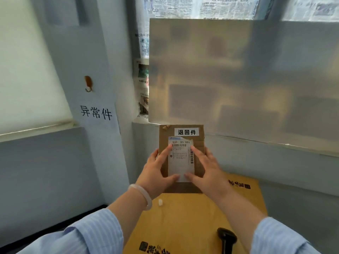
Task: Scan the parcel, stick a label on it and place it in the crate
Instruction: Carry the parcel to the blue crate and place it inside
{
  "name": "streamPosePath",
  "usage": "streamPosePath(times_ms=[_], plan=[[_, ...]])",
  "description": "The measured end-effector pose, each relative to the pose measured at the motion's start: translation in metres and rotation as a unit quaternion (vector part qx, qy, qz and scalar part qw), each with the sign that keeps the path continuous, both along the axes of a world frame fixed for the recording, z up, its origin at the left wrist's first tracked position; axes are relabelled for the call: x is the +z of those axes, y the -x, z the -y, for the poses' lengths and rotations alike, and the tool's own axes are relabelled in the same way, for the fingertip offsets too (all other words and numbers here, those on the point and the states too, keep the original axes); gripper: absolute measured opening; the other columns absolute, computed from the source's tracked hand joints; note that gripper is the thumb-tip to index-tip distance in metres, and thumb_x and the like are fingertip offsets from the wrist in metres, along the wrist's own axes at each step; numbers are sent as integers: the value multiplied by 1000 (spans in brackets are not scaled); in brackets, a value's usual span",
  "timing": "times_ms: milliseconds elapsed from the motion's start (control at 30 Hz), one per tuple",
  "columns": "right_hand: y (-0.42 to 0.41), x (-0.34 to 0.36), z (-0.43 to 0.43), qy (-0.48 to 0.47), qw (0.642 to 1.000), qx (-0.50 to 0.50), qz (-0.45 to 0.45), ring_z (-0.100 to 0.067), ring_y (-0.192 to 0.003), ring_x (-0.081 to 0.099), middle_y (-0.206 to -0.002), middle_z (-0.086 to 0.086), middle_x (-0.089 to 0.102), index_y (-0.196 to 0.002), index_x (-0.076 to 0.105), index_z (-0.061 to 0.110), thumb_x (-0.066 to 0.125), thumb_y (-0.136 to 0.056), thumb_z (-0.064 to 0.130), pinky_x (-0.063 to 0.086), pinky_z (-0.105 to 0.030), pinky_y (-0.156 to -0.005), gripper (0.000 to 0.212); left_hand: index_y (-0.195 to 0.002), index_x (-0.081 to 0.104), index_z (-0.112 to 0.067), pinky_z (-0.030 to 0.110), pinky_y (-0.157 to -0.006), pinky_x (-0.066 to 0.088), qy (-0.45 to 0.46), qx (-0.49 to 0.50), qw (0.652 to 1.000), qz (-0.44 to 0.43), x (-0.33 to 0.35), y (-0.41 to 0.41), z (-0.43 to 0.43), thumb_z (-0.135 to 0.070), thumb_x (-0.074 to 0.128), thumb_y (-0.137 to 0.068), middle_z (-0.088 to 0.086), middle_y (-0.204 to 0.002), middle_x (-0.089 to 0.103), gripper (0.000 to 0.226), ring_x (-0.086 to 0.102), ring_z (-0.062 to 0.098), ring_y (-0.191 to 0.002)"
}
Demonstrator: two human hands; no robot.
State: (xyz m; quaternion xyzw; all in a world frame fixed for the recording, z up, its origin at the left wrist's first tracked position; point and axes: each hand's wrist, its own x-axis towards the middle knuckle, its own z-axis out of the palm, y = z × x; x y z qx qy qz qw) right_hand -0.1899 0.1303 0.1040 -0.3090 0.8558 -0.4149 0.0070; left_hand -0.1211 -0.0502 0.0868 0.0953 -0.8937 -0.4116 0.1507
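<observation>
A small brown cardboard parcel is held upright in front of me, above a large cardboard box. A white shipping label with barcodes covers its middle, and a small white sticker with black characters sits near its top edge. My left hand grips the parcel's left side, thumb on the label's lower edge. My right hand grips the right side, fingers and thumb pressing on the label. A black handheld scanner lies on the large box at the bottom right. No crate is in view.
The large tan cardboard box with black printing serves as the work surface; a small white scrap lies on it. Grey walls meet in a corner behind. A paper sign and a brown hook hang at left. A frosted panel stands behind.
</observation>
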Motion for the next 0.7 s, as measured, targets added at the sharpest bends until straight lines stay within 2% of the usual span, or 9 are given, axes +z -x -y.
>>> streamPosePath(times_ms=[67, 200, 300, 400, 533, 700], plan=[[-10, -3, 20, 9, 1000, 25, 3, -4, -133, 19, -155, 12, 14, -144, 23, 49, 71, -83, 34, 33, -39, -113, 79, -127, 6, -77, 52, -108, 40, 9, 26, 1000, 4, -1, -20, 17, -43, 72, -75, -9, -155, 12, 91, 25, 28, -140], [-38, -1, 68, 10, 996, 85, 8, -14, -140, 21, -155, 11, 16, -142, 23, 54, 72, -82, 38, 35, -41, -112, 79, -135, 11, -69, 50, -109, 38, 20, 88, 996, -1, 3, -71, 57, -41, 72, -75, -5, -154, 15, 90, 27, 28, -139], [-65, 5, 108, 17, 991, 132, 11, -6, -136, 19, -155, 14, 14, -141, 25, 54, 73, -82, 35, 30, -37, -114, 79, -138, 15, -64, 47, -110, 39, 15, 122, 992, -19, 8, -115, 89, -40, 73, -76, -4, -152, 17, 89, 29, 25, -137], [-101, 7, 152, 13, 986, 168, -6, -11, -140, 22, -156, 14, 12, -141, 26, 54, 74, -80, 36, 32, -41, -115, 80, -135, 12, -70, 50, -110, 37, 17, 164, 986, -23, 9, -166, 122, -45, 71, -73, -4, -154, 16, 89, 27, 27, -138], [-176, 6, 221, 7, 973, 230, -5, -2, -132, 21, -142, 27, 12, -142, 27, 51, 74, -81, 33, 33, -36, -113, 79, -129, 9, -75, 49, -112, 35, 27, 219, 975, -14, 6, -258, 174, -39, 73, -76, -3, -154, 16, 91, 26, 25, -139], [-297, -6, 313, 44, 949, 310, 27, -10, -139, 28, -153, 26, 13, -142, 27, 54, 73, -81, 32, 38, -41, -111, 79, -139, 12, -64, 47, -112, 36, 42, 291, 956, 9, 7, -398, 246, -36, 74, -76, 0, -155, 15, 93, 26, 26, -139]])
